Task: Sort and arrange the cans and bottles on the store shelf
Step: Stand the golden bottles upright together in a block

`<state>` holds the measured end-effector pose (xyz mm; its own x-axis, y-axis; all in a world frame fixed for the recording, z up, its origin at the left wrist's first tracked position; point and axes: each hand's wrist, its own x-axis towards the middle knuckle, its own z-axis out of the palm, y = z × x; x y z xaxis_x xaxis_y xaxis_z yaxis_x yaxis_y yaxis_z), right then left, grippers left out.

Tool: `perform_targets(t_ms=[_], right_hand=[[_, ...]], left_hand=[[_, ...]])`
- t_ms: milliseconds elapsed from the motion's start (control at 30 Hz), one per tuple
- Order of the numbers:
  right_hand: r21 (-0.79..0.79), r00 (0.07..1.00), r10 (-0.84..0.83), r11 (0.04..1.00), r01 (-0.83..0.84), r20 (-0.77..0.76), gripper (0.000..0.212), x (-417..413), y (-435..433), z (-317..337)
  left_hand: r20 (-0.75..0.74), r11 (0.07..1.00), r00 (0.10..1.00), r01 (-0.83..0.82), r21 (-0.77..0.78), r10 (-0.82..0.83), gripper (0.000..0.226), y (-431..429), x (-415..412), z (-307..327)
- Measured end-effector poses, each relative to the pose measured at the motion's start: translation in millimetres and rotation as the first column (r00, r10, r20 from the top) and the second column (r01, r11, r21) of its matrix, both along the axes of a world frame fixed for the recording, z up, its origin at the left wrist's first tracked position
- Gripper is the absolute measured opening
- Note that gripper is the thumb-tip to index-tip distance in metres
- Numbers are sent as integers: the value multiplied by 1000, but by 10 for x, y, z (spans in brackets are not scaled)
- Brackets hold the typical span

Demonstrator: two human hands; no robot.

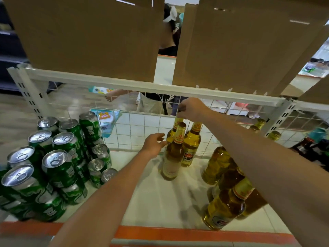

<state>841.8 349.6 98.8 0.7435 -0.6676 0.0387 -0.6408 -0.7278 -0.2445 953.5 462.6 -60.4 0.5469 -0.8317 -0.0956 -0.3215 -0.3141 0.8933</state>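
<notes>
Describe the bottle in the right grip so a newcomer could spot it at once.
On the white shelf, right of the green cans, three amber bottles cluster against the wire mesh. The rear bottle is the back-left one, half hidden behind the front bottle. It alone has the right grip closed over its top.

Two big cardboard sheets (89,36) up top, someone (150,104) in beige pants behind the wire mesh (130,125), cartoon pig pack (105,115) too
</notes>
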Motion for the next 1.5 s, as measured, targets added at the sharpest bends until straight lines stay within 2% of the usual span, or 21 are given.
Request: perform_targets(t_ms=[200, 333, 400, 467, 533, 567, 633, 700, 733, 833, 900, 967, 1033, 1133, 1200, 1300, 1433, 1500], right_hand=[[-15, 1000, -26, 1000, 26, 1, 22, 84, -71, -87], [-19, 1000, 2, 1000, -1, 13, 25, 51, -56, -67], [-4, 999, 40, 999, -39, 11, 31, -2, -51, -32], [-15, 997, 71, 997, -70, 39, 36, -83, -65, 33], [-61, 990, 70, 996, -63, 121, 32, -214, -92, 127], [-75, 988, 67, 996, -57, 141, 28, -301, -104, 179], [-77, 994, 67, 995, -60, 84, 21, -506, -106, 273], [-51, 997, 68, 996, -70, -34, 21, -742, -112, 331], [-31, 994, 62, 997, -65, -90, 23, -870, -124, 341], [24, 980, 38, 999, -34, -193, 32, -1266, -180, 313], [27, 968, 44, 999, -38, -246, 42, -1480, -179, 270], [8, 962, 46, 999, -46, -269, 50, -1629, -178, 208], [-8, 962, 30, 999, -34, -271, 54, -1736, -215, 165], [4, 968, 27, 1000, -26, -250, 53, -1867, -308, 121], [26, 982, 37, 999, -32, -186, 48, -1924, -334, 82], [52, 992, 50, 998, -44, -118, 41, -1912, -344, 28], [34, 995, 60, 998, -58, -85, 33, -1798, -268, 6], [62, 997, 38, 998, -33, -68, 29, -1750, -203, 4]], left_hand=[[-116, 997, 992, 52, -60, -59, 50, -164, 75, -22], [-151, 999, 988, 29, -27, -33, 47, -169, 60, -38], [-110, 1000, 994, 5, -12, -6, 45, -145, 7, -8], [-15, 996, 996, -85, -34, 84, 37, -84, -64, 2], [46, 964, 966, -247, -102, 253, 28, 30, -137, 9], [36, 931, 938, -335, -146, 343, 23, 100, -177, 1], [-89, 849, 878, -477, -227, 470, 14, 289, -309, 3], [-212, 788, 832, -553, -271, 512, 10, 499, -530, 41], [-215, 776, 828, -561, -288, 518, 11, 590, -650, 31], [-128, 820, 880, -473, -323, 458, 11, 732, -1068, -19], [-121, 900, 944, -329, -286, 307, 10, 688, -1357, -87], [-73, 965, 990, -133, -227, 119, 19, 528, -1612, -167], [-46, 984, 999, 7, -177, -15, 29, 313, -1836, -164], [-128, 985, 982, 123, -121, -138, 38, -23, -2045, -106], [-118, 991, 988, 92, -99, -103, 40, -197, -2100, -103], [-134, 994, 990, -50, -100, 36, 42, -306, -2107, -144], [-235, 996, 972, -35, -85, 14, 61, -276, -2106, -308], [-228, 995, 974, -28, -100, 5, 64, -237, -2085, -377]])
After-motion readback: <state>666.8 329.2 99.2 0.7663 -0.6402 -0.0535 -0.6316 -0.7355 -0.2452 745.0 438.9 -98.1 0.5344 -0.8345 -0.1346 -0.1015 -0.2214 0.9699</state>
